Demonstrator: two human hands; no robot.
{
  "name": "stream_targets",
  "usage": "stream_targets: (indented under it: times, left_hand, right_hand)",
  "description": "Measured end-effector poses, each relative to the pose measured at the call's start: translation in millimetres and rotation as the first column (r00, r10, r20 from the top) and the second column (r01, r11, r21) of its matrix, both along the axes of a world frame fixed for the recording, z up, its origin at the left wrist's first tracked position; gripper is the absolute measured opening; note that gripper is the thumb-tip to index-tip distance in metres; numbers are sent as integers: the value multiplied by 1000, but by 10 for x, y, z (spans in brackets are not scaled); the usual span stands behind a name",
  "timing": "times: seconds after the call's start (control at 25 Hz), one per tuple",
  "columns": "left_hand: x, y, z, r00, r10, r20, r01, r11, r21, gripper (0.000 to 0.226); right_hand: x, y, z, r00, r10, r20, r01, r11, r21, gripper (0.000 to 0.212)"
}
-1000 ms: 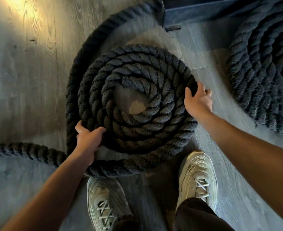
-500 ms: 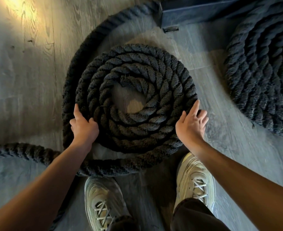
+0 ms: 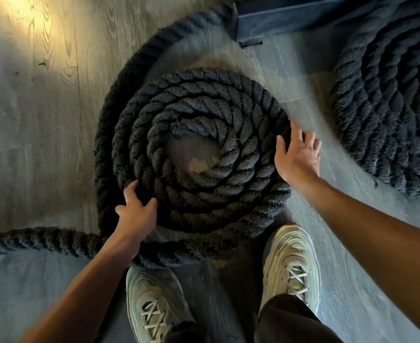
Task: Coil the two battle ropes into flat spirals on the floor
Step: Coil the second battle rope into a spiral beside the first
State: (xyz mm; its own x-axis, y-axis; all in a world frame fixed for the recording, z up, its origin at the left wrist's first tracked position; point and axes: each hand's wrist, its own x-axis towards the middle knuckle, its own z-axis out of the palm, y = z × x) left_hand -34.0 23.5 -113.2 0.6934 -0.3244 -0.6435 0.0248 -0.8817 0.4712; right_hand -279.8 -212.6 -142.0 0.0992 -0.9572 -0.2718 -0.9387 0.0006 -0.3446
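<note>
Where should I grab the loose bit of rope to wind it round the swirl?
Probably the loose tail just left of where it leaves the spiral, reaching down from above: it lies flat on the floor, thick and round, with bare boards either side for your fingers.

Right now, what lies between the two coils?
In the head view, the right hand and bare floor separate the middle coil from the right coil.

Rope spiral (image 3: 199,107), left hand (image 3: 137,215), right hand (image 3: 299,158) touching
</note>
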Motion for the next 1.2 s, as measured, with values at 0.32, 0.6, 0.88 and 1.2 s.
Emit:
stream_targets:
  times: [0.32, 0.6, 0.88, 1.2]
  left_hand:
    - [493, -302, 35, 983, -42, 180, 70, 986, -154, 67]
    - [539, -207, 108, 994, -17, 104, 33, 987, -156, 92]
    - [385, -65, -34, 998, 26, 57, -20, 994, -109, 86]
    - [511, -304, -96, 971, 50, 234, -10, 986, -169, 42]
  right_hand:
    - [39, 890, -15, 968, -211, 138, 205, 977, 57, 65]
    - [45, 215, -60, 1000, -25, -10, 25, 1000, 8, 63]
    - [159, -337, 58, 1000, -9, -29, 9, 1000, 24, 57]
    - [123, 985, 73, 994, -106, -39, 110, 987, 115, 76]
